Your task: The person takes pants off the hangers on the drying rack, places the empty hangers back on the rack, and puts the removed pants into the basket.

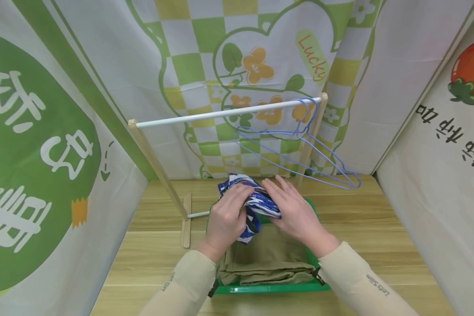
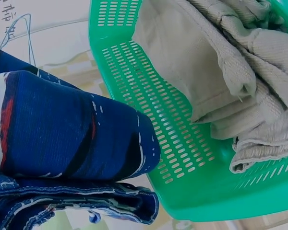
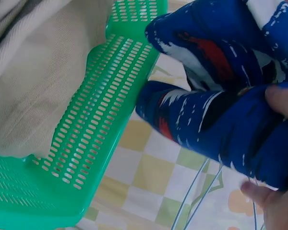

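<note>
A folded blue garment (image 1: 262, 202) with white, black and red markings is held between both hands above the basket. My left hand (image 1: 228, 216) grips its left side, the fingers bent over the cloth. My right hand (image 1: 296, 215) holds the other side; in the right wrist view the thumb (image 3: 284, 101) lies on one face of the roll and a finger (image 3: 259, 192) on the other. Beneath the hands, folded khaki clothing (image 1: 268, 252) lies in a green slotted basket (image 1: 272, 288). The left wrist view shows the blue cloth (image 2: 62, 124) beside the basket, with the left hand mostly out of sight.
Behind the basket stands a drying rack with a white bar (image 1: 221, 114) and wooden posts. Blue wire hangers (image 1: 300, 131) hang at the bar's right end. Wooden table (image 1: 150, 263) supports everything. Printed cloth walls (image 1: 197, 57) enclose the back and sides.
</note>
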### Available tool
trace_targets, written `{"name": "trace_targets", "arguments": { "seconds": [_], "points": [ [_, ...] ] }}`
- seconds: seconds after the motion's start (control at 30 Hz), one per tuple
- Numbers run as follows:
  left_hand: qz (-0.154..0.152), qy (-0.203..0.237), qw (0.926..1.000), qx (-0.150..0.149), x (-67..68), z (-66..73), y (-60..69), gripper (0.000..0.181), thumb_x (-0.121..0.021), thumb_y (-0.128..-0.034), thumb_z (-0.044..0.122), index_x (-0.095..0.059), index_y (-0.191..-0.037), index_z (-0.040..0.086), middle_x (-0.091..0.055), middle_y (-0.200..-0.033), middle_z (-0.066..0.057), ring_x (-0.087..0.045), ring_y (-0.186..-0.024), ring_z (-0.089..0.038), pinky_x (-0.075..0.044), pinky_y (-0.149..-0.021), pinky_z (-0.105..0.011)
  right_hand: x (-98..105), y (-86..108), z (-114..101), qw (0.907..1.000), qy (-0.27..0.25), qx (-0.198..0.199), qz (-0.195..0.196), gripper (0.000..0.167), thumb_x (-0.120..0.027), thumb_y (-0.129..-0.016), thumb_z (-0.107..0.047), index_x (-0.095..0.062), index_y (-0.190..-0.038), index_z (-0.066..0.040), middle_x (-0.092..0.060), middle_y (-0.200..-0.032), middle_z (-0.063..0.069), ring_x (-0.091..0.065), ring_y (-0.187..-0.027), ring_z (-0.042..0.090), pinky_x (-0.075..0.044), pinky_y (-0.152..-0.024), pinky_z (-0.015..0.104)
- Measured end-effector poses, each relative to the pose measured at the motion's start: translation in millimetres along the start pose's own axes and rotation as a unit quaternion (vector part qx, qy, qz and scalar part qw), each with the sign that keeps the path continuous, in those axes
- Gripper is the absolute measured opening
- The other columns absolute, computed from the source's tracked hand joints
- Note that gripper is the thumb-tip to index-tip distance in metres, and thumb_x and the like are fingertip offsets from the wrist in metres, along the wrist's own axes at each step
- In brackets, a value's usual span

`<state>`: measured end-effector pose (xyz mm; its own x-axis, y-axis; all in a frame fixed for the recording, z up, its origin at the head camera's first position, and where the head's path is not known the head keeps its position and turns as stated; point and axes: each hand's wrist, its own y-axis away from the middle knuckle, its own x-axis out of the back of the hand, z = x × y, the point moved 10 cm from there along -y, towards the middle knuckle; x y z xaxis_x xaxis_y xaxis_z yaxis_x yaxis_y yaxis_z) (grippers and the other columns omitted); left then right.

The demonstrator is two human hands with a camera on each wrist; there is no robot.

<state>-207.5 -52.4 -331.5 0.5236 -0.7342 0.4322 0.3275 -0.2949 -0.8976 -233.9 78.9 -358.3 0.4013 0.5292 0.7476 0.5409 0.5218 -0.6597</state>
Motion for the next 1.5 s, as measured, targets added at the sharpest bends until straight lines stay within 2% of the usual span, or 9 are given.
{"name": "trace_targets", "arguments": {
  "seconds": [0.07, 0.17, 0.37, 0.5, 0.6, 0.7, 0.83, 1.2, 1.5],
  "points": [
    [-0.01, 0.0, 0.9999, -0.009, -1.6, 1.6, 0.0, 0.038, -0.061, -0.0791, -0.011, -0.07, -0.115, -0.004, -0.073, -0.113, -0.017, -0.071, -0.108, -0.036, -0.056, -0.1, -0.044, 1.9, 1.3, -0.9, 0.9999, 0.0, 0.004, 0.012, 0.071, -0.09, -0.07, -0.005, -0.06, -0.134, 0.002, -0.071, -0.123, 0.02, -0.068, -0.113, 0.04, -0.06, -0.088, 0.051],
    [-0.026, 0.004, 0.9994, -0.022, -3.4, 3.1, 0.2, 0.037, -0.061, -0.0806, -0.01, -0.07, -0.116, -0.002, -0.073, -0.114, -0.016, -0.071, -0.11, -0.035, -0.056, -0.101, -0.042, 6.6, 2.6, -2.5, 0.9993, 0.0, 0.016, 0.033, 0.052, -0.084, -0.073, 0.0, -0.066, -0.122, 0.001, -0.076, -0.103, 0.017, -0.075, -0.088, 0.033, -0.063, -0.069, 0.045],
    [-0.074, 0.013, 0.997, -0.017, -8.3, 1.6, -0.4, 0.04, -0.064, -0.0814, -0.01, -0.067, -0.12, -0.001, -0.07, -0.121, -0.014, -0.068, -0.115, -0.032, -0.056, -0.102, -0.039, 17.2, 3.9, -3.4, 0.9966, -0.008, 0.041, 0.071, 0.042, -0.079, -0.074, 0.004, -0.069, -0.115, 0.003, -0.077, -0.1, 0.017, -0.075, -0.083, 0.031, -0.063, -0.066, 0.042],
    [-0.139, -0.008, 0.99, 0.024, -18.3, -4.4, 1.6, 0.048, -0.072, -0.0797, -0.008, -0.06, -0.125, 0.004, -0.06, -0.131, -0.012, -0.069, -0.109, -0.029, -0.062, -0.086, -0.037, 22.5, 6.0, -2.4, 0.9946, 0.003, 0.048, 0.092, 0.043, -0.075, -0.072, 0.007, -0.069, -0.114, 0.004, -0.076, -0.1, 0.017, -0.075, -0.081, 0.031, -0.063, -0.066, 0.042],
    [-0.19, -0.033, 0.9787, 0.07, -27.2, -11.2, 5.6, 0.063, -0.079, -0.0748, -0.006, -0.054, -0.131, 0.009, -0.052, -0.139, -0.01, -0.069, -0.103, -0.029, -0.062, -0.074, -0.04, 25.7, 6.4, -2.2, 0.9934, 0.015, 0.052, 0.101, 0.042, -0.075, -0.071, 0.007, -0.069, -0.113, 0.005, -0.076, -0.099, 0.018, -0.075, -0.08, 0.032, -0.063, -0.066, 0.042],
    [-0.221, -0.047, 0.9677, 0.112, -32.8, -18.4, 10.5, 0.078, -0.086, -0.0702, -0.004, -0.05, -0.138, 0.011, -0.05, -0.144, -0.009, -0.067, -0.111, -0.031, -0.062, -0.082, -0.044, 27.8, 6.0, -2.5, 0.9927, 0.015, 0.056, 0.106, 0.039, -0.074, -0.073, 0.007, -0.069, -0.112, 0.005, -0.076, -0.099, 0.019, -0.076, -0.08, 0.031, -0.064, -0.066, 0.041],
    [-0.228, -0.059, 0.9623, 0.136, -35.1, -24.7, 14.0, 0.084, -0.091, -0.0687, 0.0, -0.051, -0.141, 0.011, -0.058, -0.142, -0.009, -0.062, -0.124, -0.03, -0.055, -0.101, -0.045, 29.9, 6.1, -3.1, 0.9913, 0.015, 0.063, 0.115, 0.036, -0.071, -0.076, 0.006, -0.07, -0.111, 0.005, -0.076, -0.098, 0.019, -0.076, -0.079, 0.031, -0.064, -0.065, 0.041],
    [-0.252, -0.096, 0.9588, 0.088, -35.4, -31.6, 16.6, 0.085, -0.095, -0.062, 0.001, -0.056, -0.137, 0.01, -0.063, -0.138, -0.01, -0.063, -0.123, -0.03, -0.051, -0.108, -0.047, 28.7, 10.1, -4.6, 0.9884, 0.046, 0.089, 0.114, 0.039, -0.064, -0.073, 0.012, -0.071, -0.111, 0.005, -0.076, -0.097, 0.018, -0.075, -0.083, 0.031, -0.064, -0.074, 0.043],
    [-0.28, -0.136, 0.9494, 0.039, -36.0, -33.0, 18.2, 0.073, -0.088, -0.0743, 0.002, -0.056, -0.139, 0.011, -0.065, -0.134, -0.011, -0.066, -0.116, -0.033, -0.057, -0.096, -0.05, 24.2, 13.9, -5.5, 0.9831, 0.086, 0.117, 0.112, 0.03, -0.046, -0.094, 0.005, -0.071, -0.111, 0.005, -0.076, -0.101, 0.019, -0.075, -0.089, 0.03, -0.063, -0.084, 0.043]
  ]
}}
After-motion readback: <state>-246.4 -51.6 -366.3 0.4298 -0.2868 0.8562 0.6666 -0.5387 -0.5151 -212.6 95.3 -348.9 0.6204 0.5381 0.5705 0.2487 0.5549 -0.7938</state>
